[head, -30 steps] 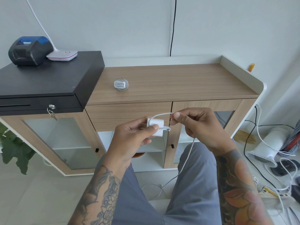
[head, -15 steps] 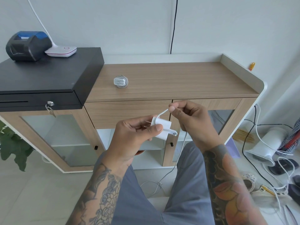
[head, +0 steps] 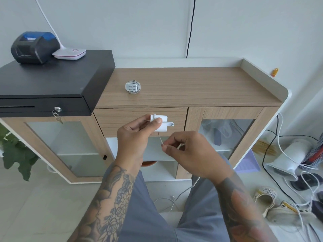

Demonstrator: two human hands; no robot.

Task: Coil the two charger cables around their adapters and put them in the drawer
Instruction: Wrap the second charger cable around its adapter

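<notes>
No readable writing or brand on anything. Two adapters: one white adapter (head: 159,123) pinched by left hand (head: 135,137), thumb on top, prongs pointing back toward fingers. Its cable (head: 160,139) drops to right hand (head: 189,151), pinched at fingertips, rest trailing to floor. Second adapter, coiled (head: 132,86), on cabinet top (head: 201,86), beyond both hands. Closed drawer (head: 122,122) just behind left fingers.

White adapter (head: 161,123) held before closed drawer (head: 139,121); cable (head: 181,193) dangling; coiled charger (head: 132,86) on cabinet top.
</notes>
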